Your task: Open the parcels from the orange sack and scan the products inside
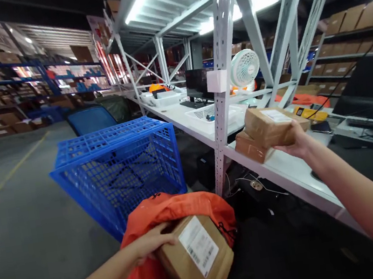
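Note:
My left hand (pixel 150 245) grips the upper edge of a brown cardboard parcel (pixel 195 265) with a white barcode label. Under and behind that parcel bunches an orange plastic mailing bag (pixel 173 212). My right hand (pixel 293 140) is raised over the white workbench (pixel 294 174), holding a tape-wrapped brown parcel (pixel 271 126) with a white label. A second wrapped parcel (pixel 249 147) lies directly below it, touching it and partly hidden by it.
A blue plastic crate (pixel 117 174) stands on the concrete floor, tilted, just beyond the orange bag. A white perforated steel upright (pixel 224 100) rises through the bench. Farther along are a white tray, a monitor and a small fan, with carton-filled shelves behind.

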A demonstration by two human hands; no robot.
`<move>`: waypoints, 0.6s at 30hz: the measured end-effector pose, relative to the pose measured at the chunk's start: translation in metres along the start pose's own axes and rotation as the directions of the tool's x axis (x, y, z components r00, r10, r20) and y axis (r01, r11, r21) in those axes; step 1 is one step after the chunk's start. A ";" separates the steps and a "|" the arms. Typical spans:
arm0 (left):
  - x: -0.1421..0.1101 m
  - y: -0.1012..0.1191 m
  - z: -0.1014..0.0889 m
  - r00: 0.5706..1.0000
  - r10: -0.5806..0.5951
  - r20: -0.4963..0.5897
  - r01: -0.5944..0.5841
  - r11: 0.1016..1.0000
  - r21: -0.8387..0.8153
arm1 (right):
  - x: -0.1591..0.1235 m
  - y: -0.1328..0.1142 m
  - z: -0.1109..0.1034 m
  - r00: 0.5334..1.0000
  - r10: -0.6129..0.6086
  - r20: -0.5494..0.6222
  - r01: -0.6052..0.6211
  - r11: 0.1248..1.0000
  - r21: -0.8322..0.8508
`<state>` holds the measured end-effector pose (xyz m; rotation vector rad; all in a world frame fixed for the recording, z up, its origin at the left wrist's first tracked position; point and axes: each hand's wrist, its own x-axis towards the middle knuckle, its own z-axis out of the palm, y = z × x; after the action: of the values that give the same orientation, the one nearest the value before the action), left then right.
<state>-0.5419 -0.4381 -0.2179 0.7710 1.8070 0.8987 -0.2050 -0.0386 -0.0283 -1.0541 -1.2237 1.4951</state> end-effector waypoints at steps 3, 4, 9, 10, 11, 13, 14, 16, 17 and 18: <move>-0.025 -0.018 0.006 0.988 -0.145 0.049 0.153 0.956 -0.252 | 0.003 0.012 0.004 0.991 0.135 0.005 -0.134 0.990 -0.032; -0.033 -0.026 0.010 0.985 -0.158 0.076 0.174 0.925 -0.338 | -0.003 0.023 0.001 0.990 0.134 0.029 -0.132 0.989 -0.062; -0.056 -0.060 0.041 0.971 -0.113 0.213 0.230 0.699 -0.677 | -0.090 0.131 -0.021 0.877 0.261 0.402 -0.110 0.926 -0.361; -0.056 -0.064 0.050 0.969 -0.081 0.233 0.229 0.649 -0.726 | -0.116 0.158 -0.025 0.791 0.375 0.484 -0.156 0.888 -0.432; -0.054 -0.065 0.061 0.968 -0.047 0.245 0.222 0.608 -0.762 | -0.141 0.183 -0.028 0.729 0.441 0.522 -0.189 0.864 -0.466; -0.047 -0.061 0.085 0.974 0.029 0.226 0.167 0.583 -0.795 | -0.182 0.222 -0.030 0.643 0.458 0.613 -0.236 0.881 -0.411; -0.043 -0.057 0.097 0.977 0.077 0.197 0.114 0.591 -0.799 | -0.197 0.234 -0.031 0.649 0.446 0.617 -0.270 0.893 -0.361; -0.034 -0.043 0.120 0.970 0.207 0.124 -0.030 0.612 -0.790 | -0.212 0.240 -0.034 0.699 0.408 0.587 -0.324 0.913 -0.248; -0.029 -0.035 0.129 0.955 0.281 0.094 -0.103 0.614 -0.783 | -0.215 0.236 -0.038 0.730 0.394 0.558 -0.340 0.918 -0.204; -0.025 -0.027 0.137 0.933 0.353 0.075 -0.168 0.609 -0.775 | -0.215 0.230 -0.042 0.754 0.382 0.534 -0.345 0.922 -0.173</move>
<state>-0.4093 -0.4386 -0.2681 0.5432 0.9485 1.5632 -0.1444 -0.2615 -0.2464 -0.9587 -1.5308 2.1969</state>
